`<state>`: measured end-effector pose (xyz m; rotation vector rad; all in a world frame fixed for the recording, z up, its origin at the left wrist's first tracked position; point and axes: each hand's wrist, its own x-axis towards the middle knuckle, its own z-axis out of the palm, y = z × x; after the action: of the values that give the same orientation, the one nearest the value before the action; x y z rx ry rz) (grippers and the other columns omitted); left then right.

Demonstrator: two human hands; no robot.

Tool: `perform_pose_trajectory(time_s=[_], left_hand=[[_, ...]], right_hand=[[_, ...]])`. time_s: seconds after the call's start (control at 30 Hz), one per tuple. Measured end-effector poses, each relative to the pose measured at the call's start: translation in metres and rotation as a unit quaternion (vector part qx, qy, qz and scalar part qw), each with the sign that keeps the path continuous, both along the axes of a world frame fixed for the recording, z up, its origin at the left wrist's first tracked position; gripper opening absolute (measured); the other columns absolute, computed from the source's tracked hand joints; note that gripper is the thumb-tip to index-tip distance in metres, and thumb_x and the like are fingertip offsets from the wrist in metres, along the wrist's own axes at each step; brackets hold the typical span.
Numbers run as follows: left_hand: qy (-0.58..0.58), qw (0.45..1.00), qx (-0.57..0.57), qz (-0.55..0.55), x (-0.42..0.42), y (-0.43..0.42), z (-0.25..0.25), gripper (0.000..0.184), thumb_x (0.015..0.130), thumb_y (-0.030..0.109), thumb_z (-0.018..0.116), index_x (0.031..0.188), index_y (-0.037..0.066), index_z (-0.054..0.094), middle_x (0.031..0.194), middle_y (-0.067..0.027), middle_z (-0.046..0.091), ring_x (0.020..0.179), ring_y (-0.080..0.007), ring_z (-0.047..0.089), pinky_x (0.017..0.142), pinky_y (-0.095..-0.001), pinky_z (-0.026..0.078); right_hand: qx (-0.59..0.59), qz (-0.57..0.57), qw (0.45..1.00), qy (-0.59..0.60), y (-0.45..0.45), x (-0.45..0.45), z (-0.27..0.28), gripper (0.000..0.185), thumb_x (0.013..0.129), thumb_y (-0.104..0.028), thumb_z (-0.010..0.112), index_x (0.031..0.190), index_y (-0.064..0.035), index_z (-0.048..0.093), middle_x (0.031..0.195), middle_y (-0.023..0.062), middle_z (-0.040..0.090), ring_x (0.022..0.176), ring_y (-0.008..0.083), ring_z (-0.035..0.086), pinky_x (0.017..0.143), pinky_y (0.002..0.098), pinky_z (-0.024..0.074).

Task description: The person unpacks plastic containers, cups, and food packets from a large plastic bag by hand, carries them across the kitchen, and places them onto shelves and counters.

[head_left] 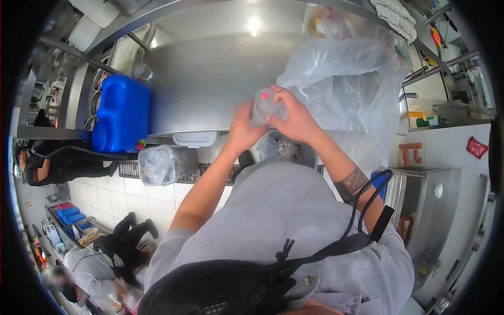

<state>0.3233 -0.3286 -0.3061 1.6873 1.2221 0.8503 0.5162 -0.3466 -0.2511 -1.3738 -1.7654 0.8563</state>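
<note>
In front of my chest, at the edge of the steel worktop, both my hands are on a small translucent plastic container. A bright red spot shows at its top; whether this is a cap or a print, I cannot tell. My left hand wraps round its left side. From the right, my right hand grips it with thumb and fingers. Large clear plastic sheeting lies on the worktop just right of my right hand. Below my hands is a bin lined with a clear bag, partly hidden by my body.
A blue jerrycan stands at the worktop's left end. Below the edge are another bag-lined bin and a white lidded box. A white cloth hangs at upper right. Two other people are at left, one in black, one in grey.
</note>
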Motion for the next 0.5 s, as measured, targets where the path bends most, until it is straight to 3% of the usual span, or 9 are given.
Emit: perform_pose_trajectory(time_s=[0.17,0.23,0.33,0.5], left_hand=[[0.03,0.999,-0.005,-0.017,-0.001,0.001,0.002,0.072,0.071,0.016,0.08,0.136,0.003,0.052,0.125,-0.0196,0.059,0.119,-0.0358,0.056,0.101,-0.0425,0.046],[-0.014,0.999,-0.034,-0.031,-0.003,0.002,-0.005,0.071,0.072,0.015,0.08,0.136,0.004,0.052,0.126,-0.0189,0.059,0.119,-0.035,0.057,0.101,-0.0425,0.046],[-0.02,0.997,-0.045,-0.053,-0.006,0.002,-0.002,0.071,0.072,0.013,0.08,0.137,0.005,0.051,0.128,-0.0184,0.059,0.12,-0.0337,0.058,0.102,-0.0418,0.046],[-0.071,0.99,-0.077,-0.094,-0.013,0.01,-0.004,0.073,0.071,0.01,0.08,0.138,0.005,0.05,0.129,-0.016,0.059,0.123,-0.0299,0.057,0.104,-0.04,0.045]], right_hand=[[0.05,0.043,0.998,-0.021,-0.004,0.003,0.006,0.037,0.082,-0.019,0.078,0.103,-0.0085,0.05,0.142,0.0181,0.051,0.13,0.0389,0.05,0.107,0.0454,0.0423],[0.07,0.051,0.996,-0.026,-0.002,0.005,0.005,0.037,0.08,-0.019,0.08,0.102,-0.0083,0.051,0.14,0.0178,0.052,0.129,0.0384,0.05,0.107,0.0452,0.0425],[0.059,0.042,0.997,-0.036,0.0,0.004,0.009,0.043,0.077,-0.023,0.081,0.108,-0.0073,0.055,0.135,0.0151,0.053,0.126,0.036,0.051,0.104,0.0427,0.0446],[0.0,0.064,0.998,-0.028,0.004,0.003,0.031,0.054,0.073,-0.016,0.084,0.121,-0.0084,0.058,0.134,0.0108,0.056,0.124,0.0305,0.055,0.104,0.0388,0.045]])
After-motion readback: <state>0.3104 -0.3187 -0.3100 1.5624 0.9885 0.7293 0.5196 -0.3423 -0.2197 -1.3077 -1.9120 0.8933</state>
